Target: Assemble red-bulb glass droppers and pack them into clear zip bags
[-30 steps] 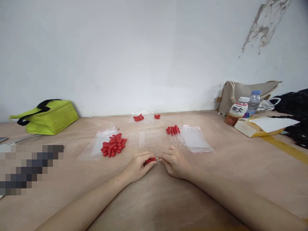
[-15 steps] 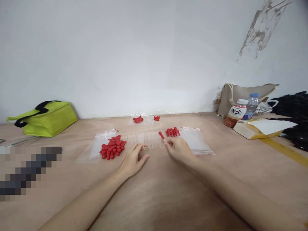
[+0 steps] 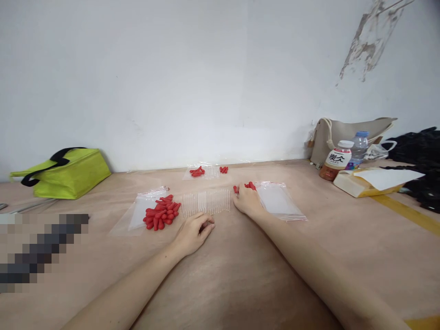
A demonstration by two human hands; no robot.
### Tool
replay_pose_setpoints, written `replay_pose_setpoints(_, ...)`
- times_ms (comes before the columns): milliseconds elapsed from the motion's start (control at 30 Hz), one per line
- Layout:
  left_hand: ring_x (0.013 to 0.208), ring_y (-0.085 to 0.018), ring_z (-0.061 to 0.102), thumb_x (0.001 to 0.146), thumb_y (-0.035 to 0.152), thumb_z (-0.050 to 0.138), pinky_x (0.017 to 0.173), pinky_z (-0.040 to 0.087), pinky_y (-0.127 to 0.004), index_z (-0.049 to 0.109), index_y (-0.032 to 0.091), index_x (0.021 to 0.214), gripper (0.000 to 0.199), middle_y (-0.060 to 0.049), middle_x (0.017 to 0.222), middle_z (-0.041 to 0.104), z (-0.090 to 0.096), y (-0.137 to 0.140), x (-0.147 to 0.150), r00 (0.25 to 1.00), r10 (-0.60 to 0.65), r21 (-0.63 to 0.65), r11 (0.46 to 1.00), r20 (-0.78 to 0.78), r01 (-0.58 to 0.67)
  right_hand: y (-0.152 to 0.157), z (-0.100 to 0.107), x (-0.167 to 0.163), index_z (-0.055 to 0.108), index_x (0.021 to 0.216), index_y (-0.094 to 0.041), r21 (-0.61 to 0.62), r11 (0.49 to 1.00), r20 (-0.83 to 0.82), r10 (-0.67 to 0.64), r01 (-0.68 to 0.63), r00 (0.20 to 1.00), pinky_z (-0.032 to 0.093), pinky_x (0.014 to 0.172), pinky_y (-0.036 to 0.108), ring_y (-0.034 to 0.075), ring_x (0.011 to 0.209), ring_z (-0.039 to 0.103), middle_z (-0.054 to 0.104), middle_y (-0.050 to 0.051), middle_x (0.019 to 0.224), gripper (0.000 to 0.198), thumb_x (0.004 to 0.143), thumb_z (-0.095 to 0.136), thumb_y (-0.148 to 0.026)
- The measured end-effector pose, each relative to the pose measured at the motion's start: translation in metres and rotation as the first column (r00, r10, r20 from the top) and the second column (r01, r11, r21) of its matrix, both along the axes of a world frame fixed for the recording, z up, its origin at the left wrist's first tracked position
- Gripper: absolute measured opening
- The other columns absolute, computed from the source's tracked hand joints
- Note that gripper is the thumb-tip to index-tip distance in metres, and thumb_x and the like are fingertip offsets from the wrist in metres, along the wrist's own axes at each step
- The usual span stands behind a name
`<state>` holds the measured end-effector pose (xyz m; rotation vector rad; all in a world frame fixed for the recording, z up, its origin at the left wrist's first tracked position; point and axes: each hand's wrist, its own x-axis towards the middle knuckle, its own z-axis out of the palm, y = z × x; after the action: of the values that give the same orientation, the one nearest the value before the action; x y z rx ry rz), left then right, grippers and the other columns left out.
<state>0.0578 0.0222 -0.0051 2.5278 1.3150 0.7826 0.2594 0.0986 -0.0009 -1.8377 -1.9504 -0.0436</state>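
Note:
My left hand rests on the table with loosely curled fingers and the thumb apart, holding nothing. Just beyond it lies a row of thin clear glass tubes. A pile of red rubber bulbs sits to its left, partly on a clear plastic bag. My right hand is lowered over the group of red-bulbed droppers, hiding most of them. At its fingertips shows the red bulb of a dropper; the fingers seem closed on it, though the hand covers its tube.
A zip bag lies right of my right hand. Near the wall is a clear bag with red bulbs and tubes. A lime-green bag stands left. Right are a drink bottle, a water bottle, a beige bag and an open box.
My right hand has moved forward and slightly left with the dropper, down onto the group of droppers. My left hand has drawn back a little from the glass tubes.

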Motion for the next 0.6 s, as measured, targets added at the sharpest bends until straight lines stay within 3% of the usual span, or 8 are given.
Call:
replay_pose_setpoints(267, 0.061, -0.012, 0.05, 0.083, 0.025, 0.046, 0.058, 0.039, -0.024, 0.059, 0.018, 0.083, 0.015, 0.0, 0.069, 0.052, 0.001, 0.001, 0.0, 1.0, -0.008, -0.014, 1.0, 0.016, 0.009, -0.001, 0.006, -0.008, 0.061, 0.083, -0.015, -0.056, 0.998, 0.08, 0.015, -0.011, 0.997, 0.022, 0.092, 0.039, 0.022, 0.088, 0.057, 0.065, 0.011, 0.086, 0.025, 0.082, 0.04, -0.03)
replay_pose_setpoints(500, 0.063, -0.012, 0.052, 0.082, 0.025, 0.047, 0.06, 0.04, -0.023, 0.059, 0.018, 0.085, 0.014, -0.001, 0.074, 0.055, 0.002, 0.0, 0.0, 1.0, 0.004, 0.003, 1.0, 0.002, -0.004, 0.004, 0.017, -0.025, 0.065, 0.081, -0.015, -0.23, 0.972, 0.077, -0.037, 0.054, 0.996, 0.026, 0.083, 0.043, 0.026, 0.086, 0.058, 0.065, 0.013, 0.087, 0.022, 0.074, 0.048, -0.027)
replay_pose_setpoints(600, 0.075, -0.017, 0.054, 0.081, 0.029, 0.048, 0.07, 0.04, -0.028, 0.06, 0.019, 0.084, 0.015, -0.004, 0.081, 0.058, 0.017, 0.007, -0.012, 0.985, 0.152, 0.119, 0.983, -0.087, -0.141, 0.007, 0.017, -0.027, 0.065, 0.08, -0.016, -0.275, 0.957, 0.059, -0.076, 0.09, 0.995, 0.027, 0.079, 0.043, 0.026, 0.083, 0.059, 0.065, 0.012, 0.085, 0.021, 0.072, 0.049, -0.026)
